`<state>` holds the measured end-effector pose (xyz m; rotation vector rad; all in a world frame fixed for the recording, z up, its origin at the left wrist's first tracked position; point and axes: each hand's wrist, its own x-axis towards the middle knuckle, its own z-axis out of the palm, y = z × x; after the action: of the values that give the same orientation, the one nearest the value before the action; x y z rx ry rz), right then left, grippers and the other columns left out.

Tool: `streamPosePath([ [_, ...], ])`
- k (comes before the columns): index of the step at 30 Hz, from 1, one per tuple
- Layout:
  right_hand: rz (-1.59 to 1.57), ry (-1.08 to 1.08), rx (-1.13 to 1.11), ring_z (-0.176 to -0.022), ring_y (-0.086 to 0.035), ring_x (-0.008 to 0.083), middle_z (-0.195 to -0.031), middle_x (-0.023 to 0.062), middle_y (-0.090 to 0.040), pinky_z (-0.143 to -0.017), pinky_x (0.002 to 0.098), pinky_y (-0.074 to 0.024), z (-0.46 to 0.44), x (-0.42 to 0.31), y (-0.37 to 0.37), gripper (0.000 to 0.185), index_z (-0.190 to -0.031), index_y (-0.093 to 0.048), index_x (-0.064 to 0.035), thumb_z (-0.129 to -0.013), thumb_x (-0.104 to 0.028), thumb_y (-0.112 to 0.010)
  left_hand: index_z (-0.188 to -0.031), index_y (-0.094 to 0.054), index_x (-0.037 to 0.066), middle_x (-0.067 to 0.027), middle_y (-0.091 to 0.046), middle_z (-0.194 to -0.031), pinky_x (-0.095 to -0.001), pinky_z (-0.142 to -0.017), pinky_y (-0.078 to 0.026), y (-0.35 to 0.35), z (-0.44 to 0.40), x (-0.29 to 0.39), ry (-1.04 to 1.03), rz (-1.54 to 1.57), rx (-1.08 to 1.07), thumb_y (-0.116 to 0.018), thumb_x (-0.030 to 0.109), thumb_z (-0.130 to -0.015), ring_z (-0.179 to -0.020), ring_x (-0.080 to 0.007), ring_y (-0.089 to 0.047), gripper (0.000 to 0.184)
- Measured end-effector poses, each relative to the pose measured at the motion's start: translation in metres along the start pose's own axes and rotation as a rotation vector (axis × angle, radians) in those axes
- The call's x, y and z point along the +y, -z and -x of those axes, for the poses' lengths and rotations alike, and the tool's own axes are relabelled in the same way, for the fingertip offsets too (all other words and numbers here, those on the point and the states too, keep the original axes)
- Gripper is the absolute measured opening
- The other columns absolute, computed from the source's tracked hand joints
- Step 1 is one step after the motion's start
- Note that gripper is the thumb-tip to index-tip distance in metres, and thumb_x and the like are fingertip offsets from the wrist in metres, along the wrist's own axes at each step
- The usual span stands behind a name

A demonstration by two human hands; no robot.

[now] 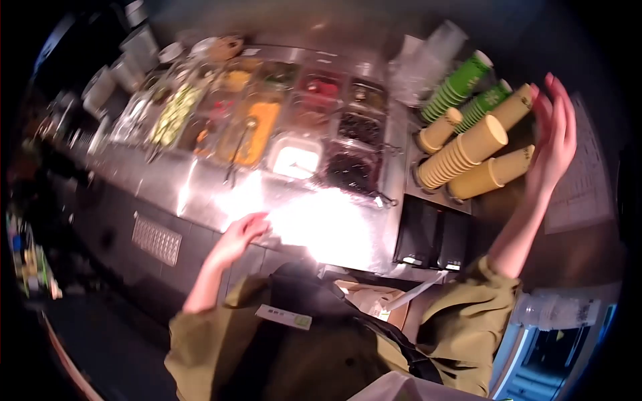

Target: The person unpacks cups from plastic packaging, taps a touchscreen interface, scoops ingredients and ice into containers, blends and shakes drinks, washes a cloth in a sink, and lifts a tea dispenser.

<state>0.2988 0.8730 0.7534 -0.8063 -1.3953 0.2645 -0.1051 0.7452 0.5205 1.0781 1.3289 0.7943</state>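
My right hand (556, 137) is raised at the right, beside the stacks of paper cups, with its fingers stretched upward. Nearest to it are a tan cup stack (513, 109) and a yellow cup stack (478, 180); whether the fingertips touch a cup is unclear. My left hand (246, 235) hovers at the front edge of the steel counter (200, 194), fingers loosely curved with nothing visible in them. Behind it, containers of toppings stand in rows, among them an orange one (262, 123) with a ladle and a white one (296, 159).
Green cup stacks (461, 83) and clear plastic cups (438, 53) stand at the back right. Two black boxes (431, 234) sit at the counter's right front. An open cardboard box (401, 311) is below. Glare covers the counter's middle.
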Motion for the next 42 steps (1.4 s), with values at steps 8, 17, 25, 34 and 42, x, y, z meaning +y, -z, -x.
streamPosePath([
  [8,-0.615,-0.614,-1.036,-0.085,-0.055,0.0146,-0.096,0.0057,-0.055,-0.078,0.0276,-0.0447,0.345,-0.08,-0.228,0.021,-0.1,-0.055,-0.002,-0.082,-0.012,-0.051,-0.11,-0.05,0.005,-0.0184,-0.055,-0.103,-0.0356,-0.082,-0.042,0.069,0.144,-0.187,0.22,-0.829,-0.17,-0.054,0.038,-0.078,-0.096,-0.0295,-0.053,0.046],
  [17,-1.011,0.028,-1.951,-0.089,-0.056,0.026,-0.091,0.0156,-0.059,-0.077,0.0346,-0.0423,0.491,-0.249,-0.349,0.029,-0.098,-0.055,-0.0024,-0.085,-0.027,-0.046,-0.1,-0.057,0.011,-0.0136,-0.059,-0.098,-0.043,-0.078,-0.044,0.106,0.11,-0.255,0.459,-0.975,0.248,-0.051,0.032,-0.074,-0.091,-0.0321,-0.056,0.034],
  [25,-1.131,-0.809,-1.752,-0.07,-0.056,0.0141,-0.074,0.0086,-0.059,-0.062,0.0283,-0.0451,0.556,-0.342,-0.461,0.023,-0.088,-0.052,0.0023,-0.075,-0.014,-0.062,-0.076,-0.062,0.006,-0.0109,-0.062,-0.072,-0.0292,-0.048,-0.046,0.438,0.354,-0.39,0.558,-0.028,1.219,-0.053,0.023,-0.072,-0.055,-0.0165,-0.057,0.02],
  [34,-1.268,0.154,-1.847,-0.087,-0.052,0.0332,-0.099,0.0159,-0.048,-0.069,0.0415,-0.0434,0.59,-0.41,-0.579,0.03,-0.092,-0.046,0.002,-0.066,-0.009,-0.056,-0.066,-0.058,0.007,-0.0091,-0.059,-0.064,-0.0258,-0.039,-0.04,0.575,0.451,-0.493,0.616,0.413,1.225,-0.051,0.018,-0.075,-0.046,-0.0141,-0.052,0.016],
  [42,-1.177,-0.144,-1.856,-0.078,-0.055,0.0315,-0.081,0.0144,-0.055,-0.065,0.0397,-0.0433,0.564,-0.4,-0.684,0.034,-0.095,-0.05,-0.0063,-0.061,-0.002,-0.051,-0.086,-0.052,0.005,-0.0109,-0.054,-0.089,-0.0304,-0.063,-0.041,0.64,0.404,-0.478,0.509,0.755,1.236,-0.049,0.024,-0.08,-0.075,-0.0186,-0.05,0.021],
])
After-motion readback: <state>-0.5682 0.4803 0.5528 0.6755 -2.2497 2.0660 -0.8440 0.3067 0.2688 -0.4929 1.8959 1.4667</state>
